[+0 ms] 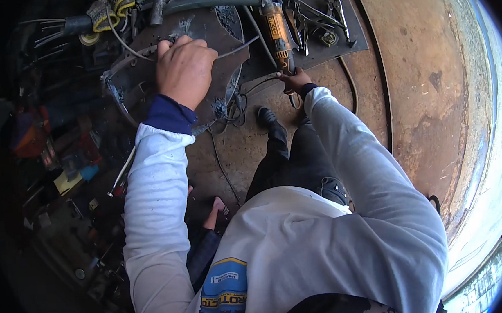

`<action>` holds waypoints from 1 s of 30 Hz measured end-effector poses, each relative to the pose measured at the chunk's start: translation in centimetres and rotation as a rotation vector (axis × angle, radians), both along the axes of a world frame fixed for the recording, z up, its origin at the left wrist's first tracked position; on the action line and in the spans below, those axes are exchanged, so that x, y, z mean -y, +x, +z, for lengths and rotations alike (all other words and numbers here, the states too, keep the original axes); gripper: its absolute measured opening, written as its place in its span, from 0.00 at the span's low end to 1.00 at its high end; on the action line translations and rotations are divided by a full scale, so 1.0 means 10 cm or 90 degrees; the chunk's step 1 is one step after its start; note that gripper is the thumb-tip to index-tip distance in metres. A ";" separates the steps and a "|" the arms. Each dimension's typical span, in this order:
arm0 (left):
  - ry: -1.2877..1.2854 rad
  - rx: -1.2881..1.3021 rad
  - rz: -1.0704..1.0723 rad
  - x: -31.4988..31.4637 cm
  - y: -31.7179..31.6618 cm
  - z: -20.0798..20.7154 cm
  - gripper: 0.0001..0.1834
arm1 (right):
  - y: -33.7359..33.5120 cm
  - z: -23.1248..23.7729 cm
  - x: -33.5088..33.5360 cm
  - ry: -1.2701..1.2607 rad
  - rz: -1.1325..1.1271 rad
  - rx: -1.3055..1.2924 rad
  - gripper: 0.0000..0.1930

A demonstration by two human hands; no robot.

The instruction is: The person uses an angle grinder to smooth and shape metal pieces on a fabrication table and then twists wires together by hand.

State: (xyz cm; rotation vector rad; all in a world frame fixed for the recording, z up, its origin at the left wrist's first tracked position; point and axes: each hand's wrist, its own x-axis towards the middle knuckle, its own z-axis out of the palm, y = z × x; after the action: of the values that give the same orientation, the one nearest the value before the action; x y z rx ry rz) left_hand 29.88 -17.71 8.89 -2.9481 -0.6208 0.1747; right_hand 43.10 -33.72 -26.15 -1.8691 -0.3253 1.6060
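Note:
My left hand (185, 68) is closed over a thin, curved grey rod (239, 48) above a dark metal worktable (233, 70). The rod sticks out on both sides of the fist, and part of it is hidden under my fingers. To the right, an orange and black handheld grinder (277, 29) lies with its far end near a greenish bar (211, 2). My right hand (297, 80) grips the grinder's near end, beside its cord. Dark metal filings (219, 107) are heaped at the table's near edge.
Locking pliers (337, 19) and other hand tools lie right of the grinder. A hammer head (158, 10) and yellow-grey work gloves (118, 6) sit at the far left. A black cable (219, 158) trails over the floor, near another person's foot (219, 204). Clutter fills the left side.

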 end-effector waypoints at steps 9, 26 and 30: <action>-0.007 0.000 -0.022 0.04 0.02 -0.03 0.07 | -0.15 0.18 -0.11 -0.029 -0.146 0.182 0.30; -0.093 0.025 -0.079 -0.04 0.03 -0.08 0.11 | 0.03 1.32 1.62 0.004 -0.185 0.173 0.17; -0.059 -0.004 -0.052 -0.16 0.00 -0.05 0.10 | 0.11 1.79 1.89 0.018 -0.203 0.157 0.15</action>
State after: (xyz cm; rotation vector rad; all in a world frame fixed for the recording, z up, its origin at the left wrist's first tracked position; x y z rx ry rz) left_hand 29.87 -16.09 8.41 -3.0538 -0.5026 0.2106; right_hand 44.19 -52.65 -8.27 -1.9857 -0.1423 1.1573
